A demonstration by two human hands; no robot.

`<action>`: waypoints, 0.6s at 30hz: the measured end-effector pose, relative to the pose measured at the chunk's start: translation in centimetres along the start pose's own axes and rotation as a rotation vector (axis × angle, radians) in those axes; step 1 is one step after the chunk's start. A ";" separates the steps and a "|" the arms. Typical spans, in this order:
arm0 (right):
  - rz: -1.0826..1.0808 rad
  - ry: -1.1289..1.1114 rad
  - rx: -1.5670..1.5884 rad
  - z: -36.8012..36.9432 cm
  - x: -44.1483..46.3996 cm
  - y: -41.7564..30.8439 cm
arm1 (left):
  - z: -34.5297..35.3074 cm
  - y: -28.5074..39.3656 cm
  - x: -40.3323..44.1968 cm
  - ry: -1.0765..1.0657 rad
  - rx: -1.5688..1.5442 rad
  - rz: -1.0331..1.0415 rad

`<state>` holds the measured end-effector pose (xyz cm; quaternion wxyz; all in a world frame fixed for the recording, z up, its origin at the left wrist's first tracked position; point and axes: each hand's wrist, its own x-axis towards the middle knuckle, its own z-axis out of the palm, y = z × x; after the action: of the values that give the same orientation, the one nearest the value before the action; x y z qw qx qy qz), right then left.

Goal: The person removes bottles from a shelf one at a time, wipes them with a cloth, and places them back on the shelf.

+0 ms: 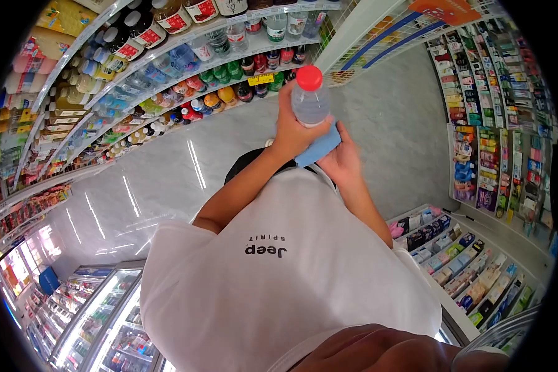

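My left hand is wrapped around a clear plastic bottle with a red cap, held out in front of my body. The bottle is tilted, with its cap pointing away from me. A folded light-blue cloth is in my right hand, just below the bottle's base. Its fingers are partly hidden behind the cloth. Whether the cloth touches the bottle I cannot tell.
Curved shelves packed with drinks bottles run along the left and front. Small packaged goods hang on a rack at the right, above low tiered shelves. Glass-door coolers stand at the lower left. Grey shiny floor lies between.
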<state>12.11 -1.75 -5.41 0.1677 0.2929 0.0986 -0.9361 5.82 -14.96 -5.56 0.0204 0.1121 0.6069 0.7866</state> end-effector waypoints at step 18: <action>-0.597 -0.142 -0.592 8.2 -1.5 -4.3 | -0.3 4.3 -0.9 -0.633 -0.563 -0.852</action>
<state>7.44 0.28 2.51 -0.0273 0.1255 0.4318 -0.8928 7.10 -16.51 -1.66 0.5425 0.0780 0.3310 0.7681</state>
